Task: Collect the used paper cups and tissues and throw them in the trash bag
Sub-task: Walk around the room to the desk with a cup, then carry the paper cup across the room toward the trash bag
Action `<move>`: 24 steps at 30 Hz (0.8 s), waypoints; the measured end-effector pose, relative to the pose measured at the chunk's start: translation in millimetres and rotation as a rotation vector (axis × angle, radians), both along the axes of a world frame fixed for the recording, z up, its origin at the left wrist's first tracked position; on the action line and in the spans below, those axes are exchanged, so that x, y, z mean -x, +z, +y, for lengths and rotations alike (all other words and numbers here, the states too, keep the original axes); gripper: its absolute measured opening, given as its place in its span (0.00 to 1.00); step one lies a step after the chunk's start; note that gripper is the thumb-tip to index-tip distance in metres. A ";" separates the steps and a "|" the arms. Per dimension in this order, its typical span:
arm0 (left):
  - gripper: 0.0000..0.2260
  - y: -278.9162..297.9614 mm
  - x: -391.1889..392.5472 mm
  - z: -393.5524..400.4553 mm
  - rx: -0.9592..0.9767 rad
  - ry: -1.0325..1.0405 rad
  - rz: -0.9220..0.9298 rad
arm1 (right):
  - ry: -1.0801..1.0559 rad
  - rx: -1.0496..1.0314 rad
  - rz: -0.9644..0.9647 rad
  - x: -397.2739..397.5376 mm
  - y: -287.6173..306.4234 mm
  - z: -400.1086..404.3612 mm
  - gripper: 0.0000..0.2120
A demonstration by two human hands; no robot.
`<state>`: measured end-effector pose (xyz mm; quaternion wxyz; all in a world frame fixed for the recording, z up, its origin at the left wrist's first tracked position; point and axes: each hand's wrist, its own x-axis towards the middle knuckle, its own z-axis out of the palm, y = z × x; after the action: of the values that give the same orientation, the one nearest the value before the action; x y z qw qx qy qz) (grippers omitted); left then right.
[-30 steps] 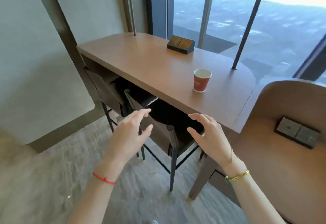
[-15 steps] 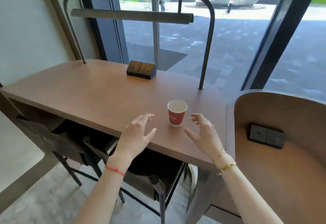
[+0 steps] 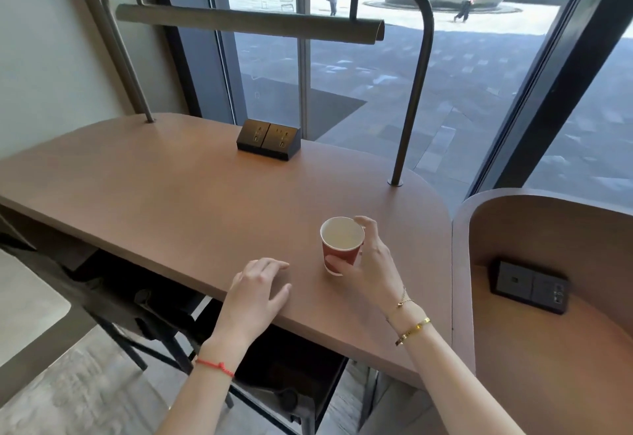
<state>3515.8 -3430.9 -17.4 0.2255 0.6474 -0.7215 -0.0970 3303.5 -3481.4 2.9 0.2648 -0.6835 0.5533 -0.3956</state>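
Nearest the camera, the left hand point(image 3: 257, 292) is laid flat near the front edge of the brown table point(image 3: 171, 195), fingers relaxed, slightly spread, and nothing held. Just past it, the red paper cup point(image 3: 340, 246) is stood upright on the tabletop and is wrapped by the right hand point(image 3: 368, 263), thumb on the near side and fingers curled round the far rim. Further back, a black socket box point(image 3: 269, 139) and a curved metal lamp rail point(image 3: 416, 68) are seen by the window.
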 end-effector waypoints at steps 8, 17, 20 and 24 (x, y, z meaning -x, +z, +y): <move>0.15 -0.3 -12.5 -6.0 0.003 -0.083 -0.031 | -0.100 0.041 -0.053 0.9 14.1 17.2 0.35; 0.15 20.0 -20.8 27.2 0.027 -0.315 0.024 | -0.367 0.089 -0.043 19.9 14.5 122.1 0.35; 0.15 22.9 -14.8 47.2 0.037 -0.418 0.048 | -0.462 0.090 -0.032 28.0 10.9 169.0 0.37; 0.15 24.7 4.6 73.8 0.031 -0.577 0.086 | -0.621 0.071 -0.001 36.6 5.7 235.7 0.37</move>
<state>3511.2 -3357.0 7.3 0.2287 0.4071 -0.8671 -0.1733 3266.9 -3245.8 8.6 0.1074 -0.4907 0.7212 -0.4770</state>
